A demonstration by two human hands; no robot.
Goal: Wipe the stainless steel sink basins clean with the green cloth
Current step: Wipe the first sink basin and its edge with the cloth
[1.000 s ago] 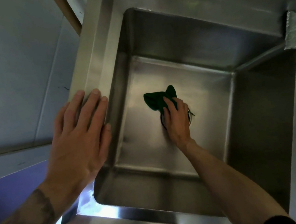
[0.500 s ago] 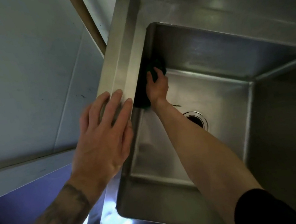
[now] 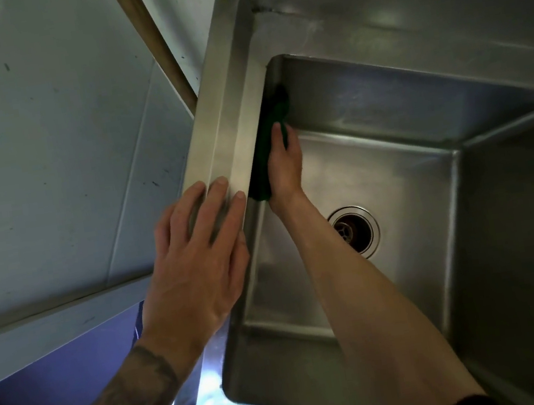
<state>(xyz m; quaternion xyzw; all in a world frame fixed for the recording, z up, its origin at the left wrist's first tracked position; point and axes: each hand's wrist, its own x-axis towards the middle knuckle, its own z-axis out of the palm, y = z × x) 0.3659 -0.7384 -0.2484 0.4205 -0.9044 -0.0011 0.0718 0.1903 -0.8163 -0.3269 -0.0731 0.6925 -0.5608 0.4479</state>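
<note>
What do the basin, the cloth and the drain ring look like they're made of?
Basin: stainless steel by the look, brushed finish; grey with soft, streaky reflections.
Cloth: dark green soft fabric, perhaps microfibre; it bunches and folds against the left wall.
Drain ring: polished metal, with a brighter shine than the basin floor around it.

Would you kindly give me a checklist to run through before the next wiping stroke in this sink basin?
1. Green cloth pressed against the basin's left wall by the right hand: ok.
2. Left hand flat on the sink rim as a brace: ok.
3. Drain uncovered, clear of the cloth: ok.
4. Basin floor free of loose items: ok.
5. Wall under the cloth clean: cannot tell, it is hidden.
</note>
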